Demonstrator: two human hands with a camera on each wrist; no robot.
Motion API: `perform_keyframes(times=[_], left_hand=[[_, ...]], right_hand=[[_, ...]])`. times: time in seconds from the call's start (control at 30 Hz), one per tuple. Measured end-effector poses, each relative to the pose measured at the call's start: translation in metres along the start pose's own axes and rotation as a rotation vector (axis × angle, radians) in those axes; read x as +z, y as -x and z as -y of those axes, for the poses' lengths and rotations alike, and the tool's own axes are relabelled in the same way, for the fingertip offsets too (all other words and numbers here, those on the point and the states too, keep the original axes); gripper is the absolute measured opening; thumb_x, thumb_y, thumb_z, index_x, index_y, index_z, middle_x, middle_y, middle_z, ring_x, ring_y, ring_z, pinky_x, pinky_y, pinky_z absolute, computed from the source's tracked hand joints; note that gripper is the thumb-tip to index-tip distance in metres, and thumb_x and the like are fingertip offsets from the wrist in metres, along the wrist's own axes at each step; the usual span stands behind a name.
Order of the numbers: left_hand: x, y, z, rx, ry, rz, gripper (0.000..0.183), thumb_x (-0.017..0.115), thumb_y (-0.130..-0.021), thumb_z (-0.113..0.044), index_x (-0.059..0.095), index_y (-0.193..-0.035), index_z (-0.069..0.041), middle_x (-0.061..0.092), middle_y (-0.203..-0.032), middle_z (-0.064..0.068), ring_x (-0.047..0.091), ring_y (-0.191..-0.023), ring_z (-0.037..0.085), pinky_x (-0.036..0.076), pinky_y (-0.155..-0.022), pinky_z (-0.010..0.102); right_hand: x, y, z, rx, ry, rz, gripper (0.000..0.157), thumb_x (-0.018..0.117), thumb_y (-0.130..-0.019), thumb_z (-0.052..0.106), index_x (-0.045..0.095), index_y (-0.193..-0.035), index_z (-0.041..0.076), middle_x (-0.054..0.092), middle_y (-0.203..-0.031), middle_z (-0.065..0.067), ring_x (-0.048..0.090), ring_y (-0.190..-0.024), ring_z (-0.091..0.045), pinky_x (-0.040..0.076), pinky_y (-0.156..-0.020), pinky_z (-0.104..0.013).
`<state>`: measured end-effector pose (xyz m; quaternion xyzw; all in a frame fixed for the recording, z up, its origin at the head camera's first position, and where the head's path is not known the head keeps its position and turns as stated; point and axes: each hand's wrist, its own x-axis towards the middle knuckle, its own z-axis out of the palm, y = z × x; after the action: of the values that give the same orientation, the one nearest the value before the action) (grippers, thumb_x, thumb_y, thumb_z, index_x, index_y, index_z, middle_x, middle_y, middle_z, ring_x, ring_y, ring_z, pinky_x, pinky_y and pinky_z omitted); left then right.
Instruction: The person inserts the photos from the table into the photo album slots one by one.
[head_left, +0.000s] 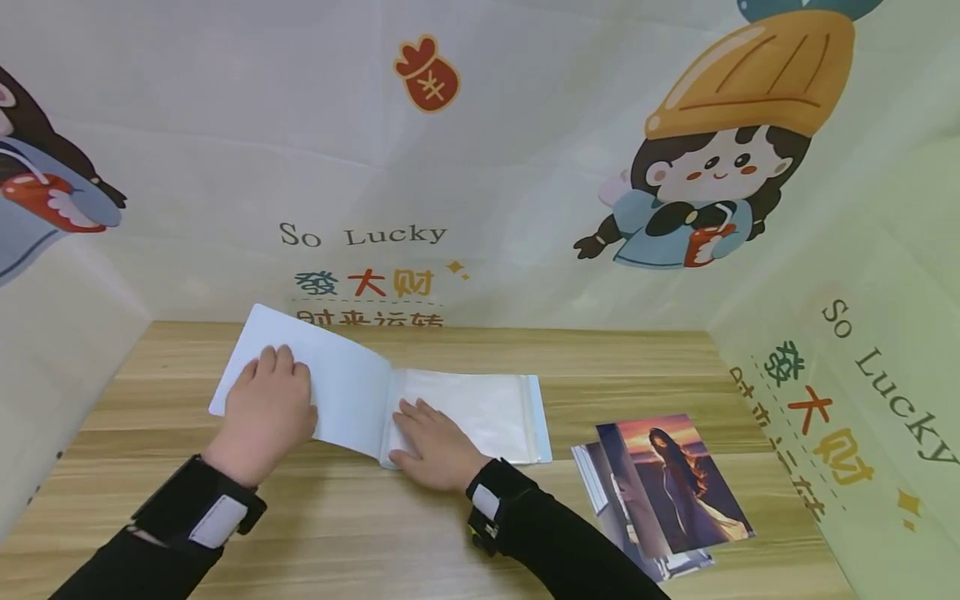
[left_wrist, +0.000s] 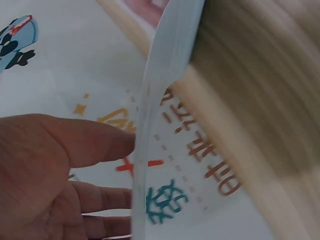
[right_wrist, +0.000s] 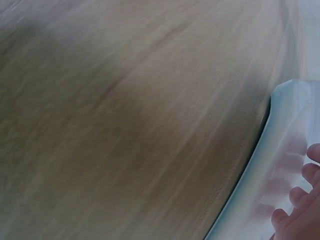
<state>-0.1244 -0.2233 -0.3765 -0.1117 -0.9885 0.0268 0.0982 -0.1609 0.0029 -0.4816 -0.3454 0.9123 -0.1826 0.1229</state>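
A photo album with clear sleeve pages (head_left: 480, 408) lies opened on the table. Its white cover (head_left: 345, 379) slants up on the left side, off the tabletop at its edge. My left hand (head_left: 266, 408) rests on the inner face of that cover, fingers extended. In the left wrist view, the left hand (left_wrist: 60, 155) touches one face of the cover, seen edge-on (left_wrist: 142, 125). Near the spine, my right hand (head_left: 435, 446) presses on the sleeve page with spread fingers. The right wrist view catches only the right hand's fingers (right_wrist: 300, 205) over the album's pale edge (right_wrist: 255, 175).
A fanned stack of photo prints (head_left: 686, 487) lies right of the album, a sunset picture of a long-haired figure on top. Printed cloth walls (head_left: 517, 167) enclose the wooden table (head_left: 360, 550) at the back and sides.
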Motion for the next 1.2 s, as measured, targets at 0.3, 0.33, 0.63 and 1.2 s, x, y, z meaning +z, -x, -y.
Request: perform_keyframes(times=[0.3,0.33,0.63,1.2], left_hand=[[0.041,-0.005,-0.010,0.004,0.141,0.234,0.049,0.087,-0.083,-0.021,0.067,-0.107,0.016,0.058,-0.114,0.038,0.057,-0.105,0.048,0.058,-0.083,0.059],[0.045,-0.006,-0.012,0.006,0.155,0.251,0.050,0.088,-0.083,-0.023,0.067,-0.109,0.015,0.058,-0.116,0.038,0.057,-0.106,0.048,0.058,-0.084,0.061],[0.074,-0.006,-0.028,-0.042,0.258,0.297,0.062,0.090,-0.082,-0.025,0.063,-0.122,0.014,0.051,-0.126,0.045,0.052,-0.113,0.056,0.053,-0.090,0.069],[0.097,0.003,-0.019,-0.077,0.429,0.309,0.073,0.088,-0.084,-0.024,0.053,-0.132,0.018,0.041,-0.141,0.050,0.043,-0.131,0.067,0.051,-0.095,0.072]], right_hand=[[0.008,0.006,-0.012,-0.001,0.019,0.001,0.061,0.057,-0.108,0.031,0.044,-0.158,-0.001,0.037,-0.169,-0.015,0.028,-0.159,-0.031,0.022,-0.128,-0.038],[0.008,0.007,-0.014,0.000,0.018,0.004,0.061,0.056,-0.108,0.031,0.044,-0.159,0.000,0.036,-0.169,-0.015,0.028,-0.159,-0.031,0.022,-0.128,-0.039],[0.004,0.016,-0.019,0.014,0.073,-0.002,0.060,0.059,-0.106,0.030,0.047,-0.157,0.000,0.040,-0.167,-0.015,0.032,-0.157,-0.032,0.027,-0.127,-0.043],[-0.011,0.043,-0.065,0.066,-0.022,-0.073,0.057,0.056,-0.108,0.021,0.044,-0.152,-0.013,0.038,-0.163,-0.029,0.031,-0.155,-0.043,0.024,-0.127,-0.050]])
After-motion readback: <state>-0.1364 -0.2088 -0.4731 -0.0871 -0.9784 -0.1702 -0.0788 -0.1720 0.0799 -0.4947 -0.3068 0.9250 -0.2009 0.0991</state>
